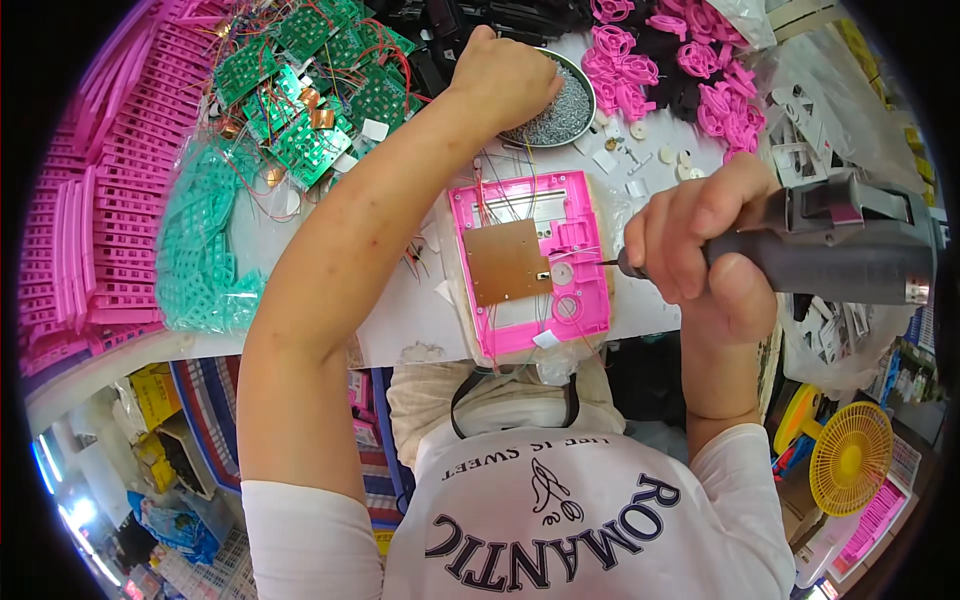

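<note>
Before me lies a pink plastic housing (591,316) with a brown circuit board (505,265) set in it and thin wires running from it. My right hand (712,245) is closed around a grey electric screwdriver (835,262). The driver's bit points left, close to the housing's right edge; contact cannot be made out. Farther off, my left hand (505,80) reaches over a round metal dish (590,82) of small grey screws (562,118). Its fingers are curled down at the screws, and the fingertips are hidden.
Green circuit boards (300,130) with wires pile up at the far left. Nearby are bagged teal parts (205,235) and stacked pink panels (75,240). Pink ring-shaped parts (625,68) and small white pieces (668,154) lie far right. A yellow fan (850,458) stands lower right.
</note>
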`<state>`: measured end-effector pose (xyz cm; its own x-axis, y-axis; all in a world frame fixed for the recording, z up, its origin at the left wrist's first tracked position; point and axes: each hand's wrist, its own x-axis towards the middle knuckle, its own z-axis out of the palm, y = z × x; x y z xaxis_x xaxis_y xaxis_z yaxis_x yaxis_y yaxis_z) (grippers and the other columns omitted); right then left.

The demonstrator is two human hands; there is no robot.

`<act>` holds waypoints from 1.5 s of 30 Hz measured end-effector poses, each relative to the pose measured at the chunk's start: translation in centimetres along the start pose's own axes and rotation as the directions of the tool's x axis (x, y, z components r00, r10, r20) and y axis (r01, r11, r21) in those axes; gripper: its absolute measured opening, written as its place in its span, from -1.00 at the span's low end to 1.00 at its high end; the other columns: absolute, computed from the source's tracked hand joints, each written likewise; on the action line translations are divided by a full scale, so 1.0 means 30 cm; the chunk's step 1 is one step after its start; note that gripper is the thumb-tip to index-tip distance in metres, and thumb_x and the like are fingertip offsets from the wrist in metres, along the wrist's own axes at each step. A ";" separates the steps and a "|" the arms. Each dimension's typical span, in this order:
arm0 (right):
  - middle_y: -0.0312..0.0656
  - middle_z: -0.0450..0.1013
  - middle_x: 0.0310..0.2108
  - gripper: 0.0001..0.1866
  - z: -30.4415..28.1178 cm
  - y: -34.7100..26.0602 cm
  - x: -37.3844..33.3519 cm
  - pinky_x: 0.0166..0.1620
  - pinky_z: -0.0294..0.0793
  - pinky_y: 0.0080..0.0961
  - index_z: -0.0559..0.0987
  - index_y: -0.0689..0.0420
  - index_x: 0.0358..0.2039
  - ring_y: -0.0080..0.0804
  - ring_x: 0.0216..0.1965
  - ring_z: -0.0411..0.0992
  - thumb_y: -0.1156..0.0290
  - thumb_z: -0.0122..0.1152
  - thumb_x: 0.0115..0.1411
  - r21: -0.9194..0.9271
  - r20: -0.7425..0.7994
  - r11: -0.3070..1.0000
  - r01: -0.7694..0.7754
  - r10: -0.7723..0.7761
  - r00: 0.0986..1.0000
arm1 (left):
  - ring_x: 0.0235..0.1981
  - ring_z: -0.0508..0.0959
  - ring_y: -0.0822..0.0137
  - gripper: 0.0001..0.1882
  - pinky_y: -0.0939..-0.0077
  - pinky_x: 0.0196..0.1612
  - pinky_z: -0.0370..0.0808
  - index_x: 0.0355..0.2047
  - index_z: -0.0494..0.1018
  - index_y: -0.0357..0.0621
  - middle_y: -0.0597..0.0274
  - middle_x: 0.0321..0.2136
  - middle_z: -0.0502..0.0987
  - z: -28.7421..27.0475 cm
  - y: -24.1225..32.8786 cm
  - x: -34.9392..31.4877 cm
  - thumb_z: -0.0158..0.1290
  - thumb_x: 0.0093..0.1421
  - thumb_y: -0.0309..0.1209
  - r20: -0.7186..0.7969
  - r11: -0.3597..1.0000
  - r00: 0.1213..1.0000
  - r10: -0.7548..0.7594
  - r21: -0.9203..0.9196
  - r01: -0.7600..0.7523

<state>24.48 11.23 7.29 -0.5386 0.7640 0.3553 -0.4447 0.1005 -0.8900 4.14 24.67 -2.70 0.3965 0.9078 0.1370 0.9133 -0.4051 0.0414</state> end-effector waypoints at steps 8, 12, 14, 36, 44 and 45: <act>-0.42 0.31 -0.64 -0.64 0.016 -0.009 0.002 -0.30 0.47 -0.47 0.38 0.06 -0.16 -0.58 -0.64 0.27 0.12 0.30 0.30 0.009 -0.053 0.999 0.050 -0.049 0.997 | -0.28 0.59 0.24 -0.92 0.08 0.01 0.26 -0.36 0.58 0.02 0.30 -0.40 0.60 -0.187 0.126 -0.362 0.18 0.21 -0.31 -0.354 0.907 0.933 0.065 -0.369 -0.203; -0.42 0.31 -0.64 -0.61 0.099 -0.024 0.003 -0.34 0.46 -0.45 0.38 0.00 -0.20 -0.56 -0.64 0.29 0.04 0.35 0.27 0.008 -0.168 1.000 0.029 -0.028 0.985 | -0.33 0.58 0.30 -0.93 0.16 0.01 0.24 -0.35 0.58 0.02 0.37 -0.43 0.60 -0.167 0.245 -0.581 0.26 0.16 -0.39 -0.266 0.748 0.964 0.024 -0.635 -0.194; -0.42 0.32 -0.65 -0.58 0.129 -0.014 0.003 -0.36 0.45 -0.44 0.37 -0.03 -0.23 -0.55 -0.64 0.30 0.00 0.38 0.25 0.024 -0.193 1.000 -0.012 0.016 0.981 | -0.33 0.58 0.31 -0.89 0.19 0.00 0.23 -0.34 0.59 0.02 0.40 -0.40 0.62 -0.158 0.242 -0.628 0.30 0.13 -0.41 -0.234 0.738 0.972 -0.016 -0.658 -0.147; -0.18 0.45 -0.43 -0.71 0.040 0.107 0.026 -0.24 0.55 -0.45 0.37 0.22 -0.17 -0.47 -0.40 0.47 0.47 0.28 0.19 0.117 -0.071 0.992 0.045 -0.037 0.997 | -0.15 0.56 0.19 -0.81 0.04 -0.01 0.31 -0.35 0.63 -0.03 0.29 -0.32 0.59 0.011 -0.055 -0.123 0.26 0.14 -0.21 -0.158 0.999 0.987 -0.001 -0.044 -0.007; -0.35 0.34 -0.63 -0.61 0.062 0.176 0.033 -0.29 0.46 -0.41 0.35 0.07 -0.20 -0.54 -0.60 0.31 0.14 0.38 0.28 -0.054 -0.069 0.998 -0.025 0.021 0.997 | -0.27 0.59 0.09 -0.75 0.07 -0.06 0.32 -0.40 0.61 -0.10 0.21 -0.41 0.60 -0.003 -0.029 -0.084 0.18 0.25 -0.18 -0.188 0.988 0.979 -0.077 -0.150 0.048; -0.34 0.34 -0.62 -0.61 0.060 0.181 0.034 -0.29 0.46 -0.41 0.35 0.07 -0.21 -0.54 -0.60 0.31 0.15 0.37 0.29 -0.086 -0.063 0.996 -0.022 0.017 0.998 | -0.30 0.58 0.10 -0.74 0.11 -0.09 0.34 -0.41 0.61 -0.12 0.20 -0.44 0.59 -0.027 -0.034 -0.094 0.19 0.24 -0.18 -0.164 0.975 0.982 -0.092 -0.214 0.055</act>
<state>20.24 11.41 3.33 -0.4998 0.8041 0.3218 -0.3696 0.1380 -0.9189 2.01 22.42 -2.32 0.2903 0.9110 0.2929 0.8928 -0.3681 0.2597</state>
